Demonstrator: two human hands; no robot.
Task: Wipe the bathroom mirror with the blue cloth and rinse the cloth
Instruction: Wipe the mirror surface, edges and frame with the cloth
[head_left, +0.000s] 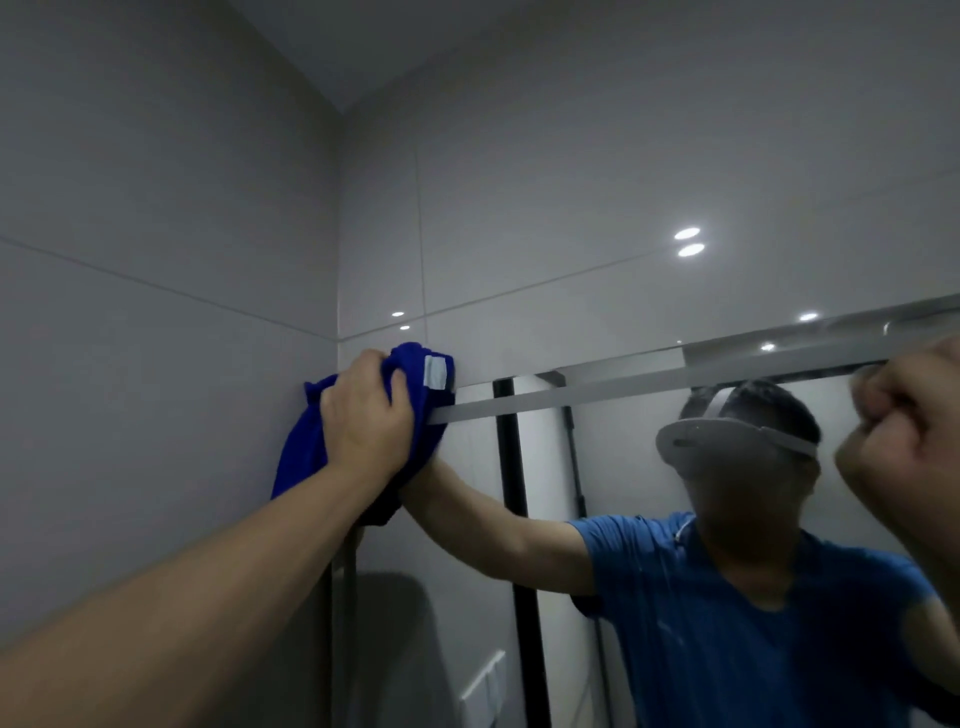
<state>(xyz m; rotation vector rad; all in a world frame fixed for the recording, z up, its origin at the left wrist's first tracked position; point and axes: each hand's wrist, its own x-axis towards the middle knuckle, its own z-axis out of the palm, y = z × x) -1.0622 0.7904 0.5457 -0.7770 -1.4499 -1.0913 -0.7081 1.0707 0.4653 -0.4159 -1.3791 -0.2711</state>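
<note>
My left hand (363, 415) presses the blue cloth (298, 447) flat against the top left corner of the bathroom mirror (467, 545), where the glass meets the side wall. The cloth is bunched under my palm, and a white label on it shows near my fingertips. At the right edge my right hand (904, 410) is raised and curled into a fist, close to the mirror's top edge; nothing shows inside it. The glass reflects my arm and a person in a blue shirt wearing a head-mounted camera.
Grey glossy wall tiles (519, 208) rise above the mirror and along the left wall (156, 312). A pale strip (597, 392) runs along the mirror's top edge. The reflection shows a dark door frame and a white wall switch.
</note>
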